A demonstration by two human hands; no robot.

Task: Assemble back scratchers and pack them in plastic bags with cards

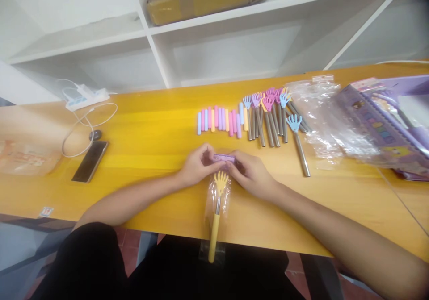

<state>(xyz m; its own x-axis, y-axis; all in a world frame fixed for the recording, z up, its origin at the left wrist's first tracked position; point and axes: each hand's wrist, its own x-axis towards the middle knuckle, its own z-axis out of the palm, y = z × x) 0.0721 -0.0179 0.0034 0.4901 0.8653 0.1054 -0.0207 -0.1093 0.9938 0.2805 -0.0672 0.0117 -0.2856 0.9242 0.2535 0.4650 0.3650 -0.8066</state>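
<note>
My left hand (200,166) and my right hand (250,173) pinch the two ends of a narrow purple strip (224,158), which looks like a card header at the top of a clear plastic bag (226,202). Inside the bag lies a yellow back scratcher (216,228), its claw close under my fingers and its handle past the table's front edge. Both hands are closed, with the thumbs on the near face of the strip. Whether the strip is fixed to the bag is hidden by my fingers.
Beyond my hands lie a row of pastel handle sleeves (219,119), several back scratchers with bare metal rods (270,121), and clear bags (330,126). A purple box (378,126) stands at right. At left are a phone (90,161), a white cable and a power strip (87,98).
</note>
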